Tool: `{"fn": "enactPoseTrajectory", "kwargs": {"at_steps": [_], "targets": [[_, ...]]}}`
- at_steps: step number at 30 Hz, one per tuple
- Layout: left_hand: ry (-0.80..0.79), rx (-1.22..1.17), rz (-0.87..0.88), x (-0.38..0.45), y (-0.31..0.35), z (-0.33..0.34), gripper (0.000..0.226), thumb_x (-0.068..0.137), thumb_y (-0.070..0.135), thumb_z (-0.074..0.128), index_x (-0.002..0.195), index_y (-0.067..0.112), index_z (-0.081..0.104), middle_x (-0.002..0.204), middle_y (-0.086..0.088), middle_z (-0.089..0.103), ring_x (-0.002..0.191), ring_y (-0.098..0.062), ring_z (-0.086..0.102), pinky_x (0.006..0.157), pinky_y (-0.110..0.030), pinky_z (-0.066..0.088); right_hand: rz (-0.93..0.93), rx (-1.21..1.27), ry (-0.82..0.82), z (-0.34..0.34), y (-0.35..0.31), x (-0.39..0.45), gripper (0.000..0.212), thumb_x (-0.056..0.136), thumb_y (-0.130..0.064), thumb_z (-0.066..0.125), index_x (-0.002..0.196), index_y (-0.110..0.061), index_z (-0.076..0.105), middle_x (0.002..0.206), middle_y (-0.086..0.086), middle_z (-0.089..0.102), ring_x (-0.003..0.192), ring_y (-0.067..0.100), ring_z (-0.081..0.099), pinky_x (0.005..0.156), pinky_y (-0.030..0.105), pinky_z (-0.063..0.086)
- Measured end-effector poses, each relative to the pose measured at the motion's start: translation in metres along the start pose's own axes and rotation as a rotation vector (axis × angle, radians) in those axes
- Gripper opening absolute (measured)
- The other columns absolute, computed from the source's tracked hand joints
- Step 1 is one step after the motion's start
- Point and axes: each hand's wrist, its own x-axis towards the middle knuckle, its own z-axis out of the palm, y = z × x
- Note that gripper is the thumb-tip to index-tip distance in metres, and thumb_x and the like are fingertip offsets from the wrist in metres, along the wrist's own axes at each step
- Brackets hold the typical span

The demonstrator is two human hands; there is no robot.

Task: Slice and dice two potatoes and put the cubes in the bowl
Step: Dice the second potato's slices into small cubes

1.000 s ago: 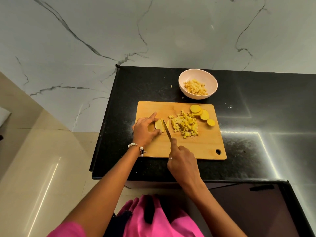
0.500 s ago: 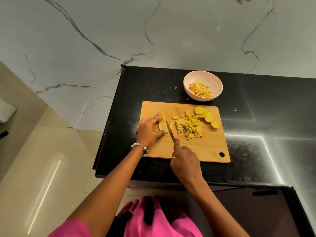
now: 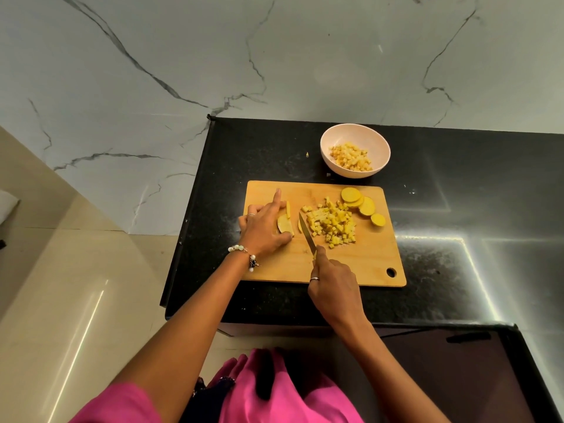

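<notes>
Left hand [image 3: 265,228] pinning potato slices [image 3: 285,224] on the wooden cutting board [image 3: 370,264], index finger straight, right hand [image 3: 334,286] gripping knife [image 3: 306,235], blade pointing far-left, diced pile [image 3: 332,222] right, bowl [image 3: 355,154] beyond

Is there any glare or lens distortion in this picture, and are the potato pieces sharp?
Head view: bright streaks of glare lie on the black counter right of the cutting board; the wide lens bends the counter edges; the diced potato and the bowl are fairly sharp, the pink clothing at the bottom is softer.

Black counter [image 3: 457,209], marble wall [image 3: 274,56]
</notes>
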Motion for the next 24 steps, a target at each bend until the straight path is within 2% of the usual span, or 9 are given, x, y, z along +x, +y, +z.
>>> {"fn": "enactPoseTrajectory", "kwargs": {"at_steps": [9, 12, 14, 17, 20, 24], "targets": [[0.150, -0.005, 0.117, -0.010, 0.000, 0.007, 0.089, 0.078, 0.041, 0.067, 0.148, 0.035, 0.013, 0.127, 0.024, 0.052, 0.121, -0.017, 0.034, 0.083, -0.031, 0.020, -0.021, 0.078, 0.064, 0.001, 0.004, 0.007, 0.049, 0.097, -0.015, 0.039, 0.145, -0.007, 0.033, 0.096, 0.015, 0.067, 0.084, 0.032, 0.060, 0.065, 0.037, 0.039], [0.166, -0.012, 0.117, -0.009, 0.001, 0.009, 0.089, 0.075, 0.047, 0.063, 0.148, 0.034, 0.014, 0.131, 0.022, 0.049, 0.120, -0.018, 0.034, 0.082, -0.030, 0.020, -0.024, 0.102, 0.085, 0.000, 0.006, 0.009, 0.047, 0.097, -0.016, 0.040, 0.143, -0.006, 0.036, 0.092, 0.015, 0.068, 0.081, 0.033, 0.061, 0.063, 0.039, 0.040], [0.141, 0.009, 0.073, -0.004, 0.001, 0.008, 0.095, 0.070, 0.056, 0.057, 0.149, 0.033, 0.010, 0.140, 0.013, 0.040, 0.124, -0.020, 0.031, 0.086, -0.032, 0.022, -0.022, 0.112, 0.096, -0.001, 0.006, 0.012, 0.047, 0.097, -0.016, 0.041, 0.143, -0.006, 0.038, 0.092, 0.016, 0.068, 0.080, 0.033, 0.061, 0.064, 0.041, 0.041], [0.026, 0.052, 0.054, 0.007, 0.001, 0.003, 0.108, 0.072, 0.056, 0.067, 0.149, 0.031, -0.005, 0.150, 0.008, 0.029, 0.136, -0.021, 0.020, 0.100, -0.042, 0.021, -0.011, 0.126, 0.105, -0.004, 0.007, 0.015, 0.046, 0.097, -0.016, 0.040, 0.142, -0.006, 0.039, 0.092, 0.015, 0.069, 0.081, 0.033, 0.061, 0.064, 0.041, 0.041], [-0.049, 0.055, 0.093, 0.013, 0.001, -0.002, 0.114, 0.071, 0.054, 0.069, 0.148, 0.029, -0.010, 0.149, 0.013, 0.032, 0.139, -0.016, 0.017, 0.106, -0.045, 0.012, 0.000, 0.148, 0.106, -0.003, 0.007, 0.015, 0.045, 0.097, -0.016, 0.041, 0.141, -0.006, 0.040, 0.089, 0.015, 0.069, 0.078, 0.033, 0.061, 0.063, 0.041, 0.041], [-0.001, 0.066, 0.123, 0.009, 0.001, 0.000, 0.108, 0.073, 0.055, 0.067, 0.149, 0.028, -0.006, 0.139, 0.017, 0.042, 0.136, -0.015, 0.023, 0.106, -0.046, 0.010, 0.017, 0.174, 0.103, -0.001, 0.010, 0.012, 0.045, 0.097, -0.015, 0.042, 0.141, -0.006, 0.040, 0.088, 0.015, 0.069, 0.076, 0.032, 0.061, 0.063, 0.041, 0.042]]}}
